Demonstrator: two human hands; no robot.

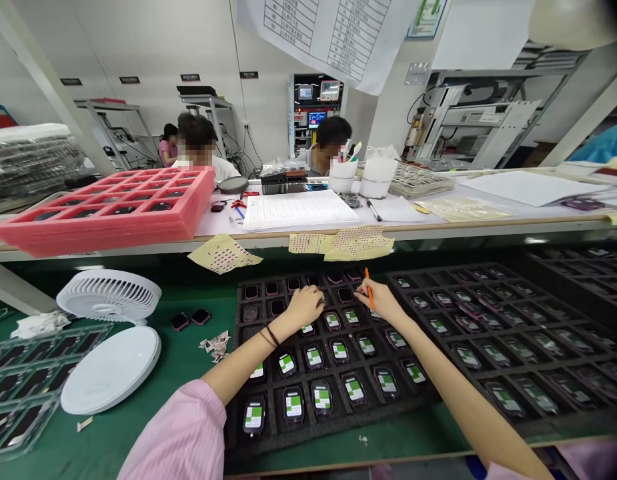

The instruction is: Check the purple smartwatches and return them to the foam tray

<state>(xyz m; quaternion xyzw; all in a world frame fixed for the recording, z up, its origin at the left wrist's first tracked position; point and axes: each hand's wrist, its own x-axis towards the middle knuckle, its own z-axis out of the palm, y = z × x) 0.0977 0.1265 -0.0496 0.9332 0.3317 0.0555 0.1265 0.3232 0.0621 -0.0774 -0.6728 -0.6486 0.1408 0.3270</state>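
A black foam tray point(308, 437) in front of me holds rows of small watch-like devices, many with green-and-white lit screens, such as the lit watch point(293, 403). Over its back rows my left hand point(307, 305) is bent down, fingers curled; what lies under them is hidden. My right hand point(381, 300) is closed around a slim orange stick point(369, 288), pen-like, which stands nearly upright. Its fingertips are beside a dark-screened watch point(345, 295) in the tray; I cannot tell whether they touch it.
A second foam tray point(448, 320) of watches adjoins on the right. Left are a white fan point(111, 297), two loose watches point(201, 316), paper scraps point(217, 345) and a clear plastic tray point(33, 400). The shelf above carries pink foam point(188, 217) and sheets point(298, 210). People sit beyond.
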